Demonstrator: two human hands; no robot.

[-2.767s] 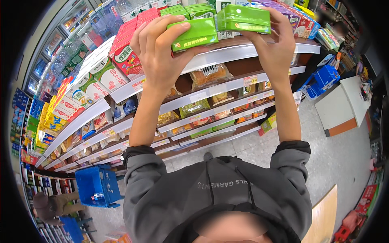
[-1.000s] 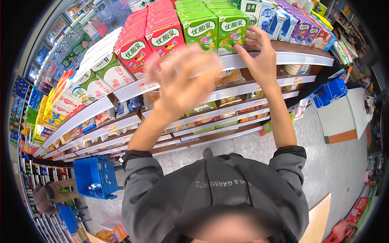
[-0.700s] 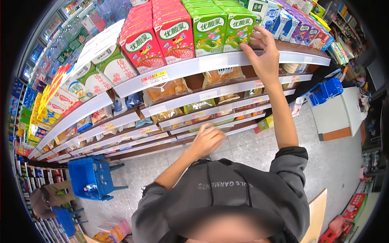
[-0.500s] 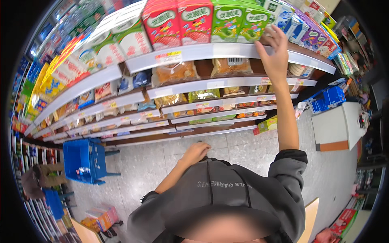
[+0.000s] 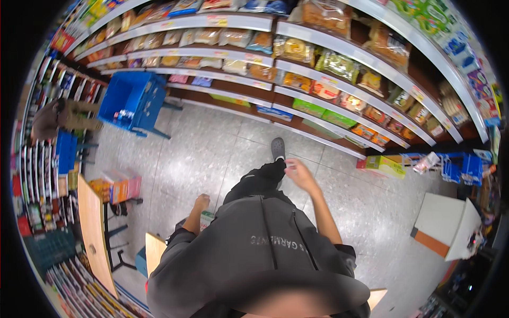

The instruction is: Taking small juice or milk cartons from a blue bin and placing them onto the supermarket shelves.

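Observation:
My right hand [image 5: 300,174] is held low in front of my body, above my foot in a grey clog [image 5: 278,149]. Its fingers are loosely bent and apart, with nothing seen in them. At my left side, my left hand [image 5: 202,202] hangs near my hip; its fingers point down and are too hidden to read. Beside the left forearm, a bit of a green and white thing [image 5: 207,218] shows, mostly covered by my sleeve. Neither hand touches the shelves. Ahead are packs of bread [image 5: 326,16] and a green snack bag [image 5: 338,64].
A blue basket cart [image 5: 139,100] stands at the left, with a small item inside. Beyond it a person [image 5: 49,117] bends by another shelf. Wooden panels [image 5: 95,233] stand at the left. A white counter [image 5: 442,220] and a green carton [image 5: 383,165] are at the right.
My right hand has come down from the drink cartons on the top shelf to in front of my body. My left hand has dropped to my side. The view has turned left and downward.

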